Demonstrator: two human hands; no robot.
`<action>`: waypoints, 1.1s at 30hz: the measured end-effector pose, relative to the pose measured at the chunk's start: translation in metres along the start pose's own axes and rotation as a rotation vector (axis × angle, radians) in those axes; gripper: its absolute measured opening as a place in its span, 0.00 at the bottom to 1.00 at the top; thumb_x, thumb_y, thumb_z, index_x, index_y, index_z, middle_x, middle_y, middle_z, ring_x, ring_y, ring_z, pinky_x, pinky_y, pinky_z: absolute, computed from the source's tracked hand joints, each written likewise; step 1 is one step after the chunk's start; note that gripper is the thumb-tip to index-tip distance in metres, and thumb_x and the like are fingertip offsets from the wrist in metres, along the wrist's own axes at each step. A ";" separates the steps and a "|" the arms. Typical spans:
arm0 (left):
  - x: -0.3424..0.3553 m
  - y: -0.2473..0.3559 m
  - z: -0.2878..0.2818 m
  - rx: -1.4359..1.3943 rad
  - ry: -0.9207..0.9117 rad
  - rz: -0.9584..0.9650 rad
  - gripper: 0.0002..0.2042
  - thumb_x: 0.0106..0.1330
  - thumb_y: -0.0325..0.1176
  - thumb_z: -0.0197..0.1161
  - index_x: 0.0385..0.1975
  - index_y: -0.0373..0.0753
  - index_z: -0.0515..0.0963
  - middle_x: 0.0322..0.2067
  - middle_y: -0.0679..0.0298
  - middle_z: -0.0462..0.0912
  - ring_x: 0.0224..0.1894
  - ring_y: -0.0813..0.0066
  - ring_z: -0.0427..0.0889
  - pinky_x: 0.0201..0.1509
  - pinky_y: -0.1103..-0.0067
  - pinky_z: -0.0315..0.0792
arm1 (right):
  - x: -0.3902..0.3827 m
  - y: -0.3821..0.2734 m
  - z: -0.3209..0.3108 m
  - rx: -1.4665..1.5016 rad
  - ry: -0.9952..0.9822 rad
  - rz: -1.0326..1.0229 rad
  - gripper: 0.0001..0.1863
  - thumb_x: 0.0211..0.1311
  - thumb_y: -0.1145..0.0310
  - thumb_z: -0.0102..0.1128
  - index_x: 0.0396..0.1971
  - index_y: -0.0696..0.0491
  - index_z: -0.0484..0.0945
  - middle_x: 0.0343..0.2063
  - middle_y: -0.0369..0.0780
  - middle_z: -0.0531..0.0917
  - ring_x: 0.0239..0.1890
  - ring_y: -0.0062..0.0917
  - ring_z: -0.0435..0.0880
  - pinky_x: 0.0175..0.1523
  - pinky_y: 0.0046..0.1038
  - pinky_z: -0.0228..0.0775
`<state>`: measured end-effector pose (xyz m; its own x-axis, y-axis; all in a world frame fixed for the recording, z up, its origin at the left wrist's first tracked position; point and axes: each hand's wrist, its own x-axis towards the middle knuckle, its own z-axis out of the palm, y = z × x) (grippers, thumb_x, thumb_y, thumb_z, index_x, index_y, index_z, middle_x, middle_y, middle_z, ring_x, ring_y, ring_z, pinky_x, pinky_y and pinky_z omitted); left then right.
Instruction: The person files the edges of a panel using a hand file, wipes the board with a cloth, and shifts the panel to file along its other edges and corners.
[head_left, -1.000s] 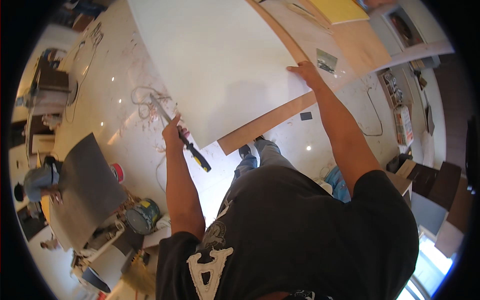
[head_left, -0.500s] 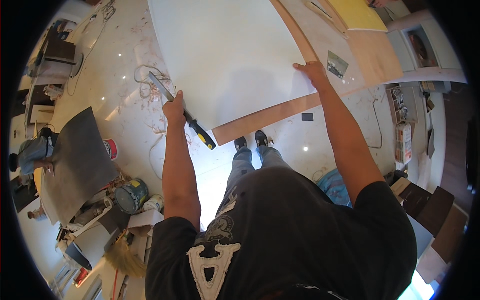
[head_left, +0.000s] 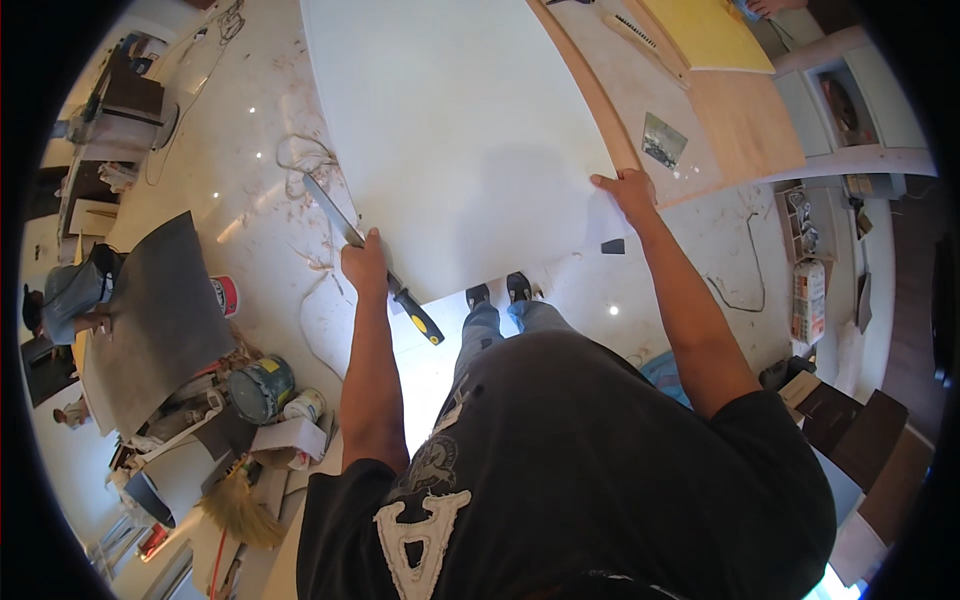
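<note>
A large white sheet (head_left: 455, 130) stretches away from me, its near end reaching past the wooden surface under it. My left hand (head_left: 364, 262) is closed around a long flat file (head_left: 410, 308) with a grey blade and a black and yellow handle. That hand sits against the sheet's left edge, the file lying slantwise alongside. At the opposite edge, my right hand (head_left: 632, 198) grips the white sheet with the thumb on top; its other fingers are mostly hidden beneath.
On the wooden worktop (head_left: 745, 120) lie a small glossy plate (head_left: 663, 139), a wooden-handled tool (head_left: 640, 40) and a yellow board (head_left: 705, 35). To the left, another person (head_left: 75, 300) touches a dark sheet (head_left: 160, 330). Buckets (head_left: 262, 388) and a broom (head_left: 240, 508) stand nearby.
The white sheet has slid toward me and now covers the wooden strip that showed along its near end. Both hands came nearer with it, the left one carrying the file along.
</note>
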<state>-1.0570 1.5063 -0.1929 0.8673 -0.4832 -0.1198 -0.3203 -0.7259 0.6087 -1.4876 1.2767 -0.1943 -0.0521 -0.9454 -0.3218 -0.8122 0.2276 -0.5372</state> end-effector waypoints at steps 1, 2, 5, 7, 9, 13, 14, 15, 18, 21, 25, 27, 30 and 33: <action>-0.007 -0.002 -0.003 0.002 0.007 -0.001 0.28 0.59 0.50 0.70 0.29 0.22 0.79 0.31 0.38 0.83 0.36 0.42 0.84 0.44 0.59 0.76 | -0.005 -0.002 0.001 0.019 -0.020 0.007 0.26 0.44 0.48 0.80 0.23 0.58 0.80 0.20 0.39 0.81 0.21 0.23 0.79 0.28 0.31 0.70; -0.013 -0.004 -0.006 0.002 0.009 -0.030 0.27 0.59 0.50 0.70 0.30 0.22 0.78 0.31 0.39 0.83 0.36 0.42 0.84 0.44 0.59 0.76 | -0.010 -0.002 0.000 0.022 -0.024 0.003 0.26 0.44 0.48 0.80 0.23 0.58 0.80 0.20 0.39 0.81 0.21 0.23 0.79 0.28 0.31 0.70; -0.033 -0.011 -0.011 0.002 0.021 -0.053 0.26 0.59 0.49 0.70 0.31 0.22 0.77 0.30 0.40 0.83 0.36 0.42 0.84 0.44 0.59 0.76 | -0.028 0.004 -0.004 -0.008 -0.034 0.030 0.25 0.44 0.49 0.80 0.22 0.57 0.82 0.19 0.38 0.81 0.21 0.23 0.78 0.29 0.31 0.69; -0.048 -0.010 -0.010 -0.002 0.026 -0.041 0.26 0.59 0.48 0.70 0.31 0.23 0.76 0.30 0.40 0.83 0.36 0.42 0.84 0.44 0.59 0.76 | -0.035 0.016 -0.011 0.031 -0.037 0.055 0.23 0.44 0.50 0.79 0.23 0.56 0.83 0.18 0.36 0.80 0.21 0.22 0.76 0.30 0.31 0.67; -0.056 -0.010 -0.013 0.041 0.025 -0.033 0.25 0.60 0.47 0.69 0.32 0.23 0.76 0.29 0.40 0.83 0.35 0.41 0.83 0.44 0.59 0.75 | -0.042 0.017 -0.014 0.027 -0.041 0.065 0.22 0.44 0.50 0.79 0.24 0.56 0.83 0.18 0.36 0.80 0.21 0.22 0.76 0.30 0.31 0.67; -0.070 -0.003 -0.021 0.047 -0.011 -0.017 0.24 0.60 0.46 0.69 0.32 0.24 0.75 0.30 0.39 0.82 0.35 0.40 0.83 0.44 0.58 0.75 | -0.045 0.029 -0.023 -0.030 -0.027 -0.077 0.22 0.46 0.52 0.77 0.26 0.57 0.84 0.21 0.41 0.83 0.24 0.29 0.80 0.34 0.34 0.71; -0.074 0.001 -0.023 0.096 -0.012 -0.015 0.23 0.60 0.45 0.69 0.31 0.25 0.75 0.30 0.39 0.82 0.35 0.40 0.83 0.44 0.57 0.75 | -0.047 0.031 -0.021 -0.026 -0.021 -0.084 0.22 0.46 0.52 0.77 0.26 0.57 0.84 0.21 0.41 0.83 0.24 0.29 0.80 0.34 0.34 0.71; -0.078 0.007 -0.024 0.142 -0.012 -0.010 0.22 0.60 0.44 0.69 0.31 0.26 0.75 0.31 0.40 0.82 0.35 0.40 0.82 0.44 0.57 0.75 | -0.050 0.033 -0.020 -0.166 0.044 -0.117 0.23 0.46 0.50 0.76 0.29 0.57 0.84 0.28 0.46 0.84 0.31 0.35 0.82 0.39 0.38 0.73; -0.094 0.005 -0.032 0.219 0.053 0.056 0.20 0.61 0.43 0.68 0.32 0.28 0.75 0.33 0.42 0.81 0.38 0.40 0.81 0.45 0.57 0.75 | -0.070 0.039 -0.010 -0.324 0.259 -0.264 0.26 0.47 0.49 0.74 0.35 0.58 0.83 0.36 0.52 0.84 0.41 0.43 0.84 0.47 0.44 0.76; -0.104 -0.003 -0.033 0.279 0.021 0.057 0.21 0.61 0.44 0.68 0.34 0.28 0.75 0.36 0.42 0.80 0.42 0.41 0.80 0.46 0.56 0.74 | -0.088 0.044 -0.013 -0.308 0.143 -0.093 0.27 0.46 0.48 0.75 0.33 0.59 0.83 0.32 0.50 0.84 0.39 0.43 0.84 0.47 0.41 0.76; -0.112 0.005 -0.040 0.304 -0.031 -0.015 0.21 0.61 0.45 0.69 0.34 0.29 0.76 0.36 0.42 0.81 0.41 0.41 0.81 0.46 0.55 0.75 | -0.099 0.073 -0.023 -0.066 0.009 0.171 0.29 0.50 0.44 0.74 0.20 0.59 0.79 0.24 0.49 0.84 0.25 0.36 0.84 0.32 0.38 0.77; -0.112 0.005 -0.044 0.307 -0.053 -0.030 0.21 0.61 0.45 0.69 0.34 0.29 0.77 0.36 0.43 0.82 0.41 0.41 0.82 0.46 0.55 0.75 | -0.111 0.075 -0.035 0.160 -0.192 0.352 0.32 0.53 0.40 0.72 0.19 0.60 0.78 0.22 0.47 0.83 0.20 0.32 0.82 0.25 0.36 0.77; -0.113 0.002 -0.045 0.311 -0.112 -0.065 0.21 0.59 0.46 0.71 0.36 0.30 0.78 0.35 0.44 0.83 0.40 0.42 0.83 0.46 0.56 0.75 | -0.117 0.076 -0.040 0.440 -0.333 0.512 0.33 0.57 0.40 0.70 0.23 0.61 0.77 0.20 0.46 0.80 0.18 0.32 0.81 0.23 0.37 0.77; -0.113 0.004 -0.043 0.287 -0.098 -0.101 0.22 0.57 0.46 0.72 0.36 0.30 0.78 0.35 0.44 0.83 0.40 0.43 0.83 0.45 0.57 0.75 | -0.108 0.081 -0.035 0.660 -0.422 0.644 0.32 0.60 0.42 0.68 0.30 0.62 0.75 0.20 0.45 0.78 0.19 0.33 0.80 0.24 0.39 0.77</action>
<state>-1.1403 1.5790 -0.1432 0.8637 -0.4365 -0.2522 -0.3410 -0.8743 0.3455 -1.5681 1.3887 -0.1758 -0.0540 -0.4666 -0.8828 -0.2119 0.8693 -0.4465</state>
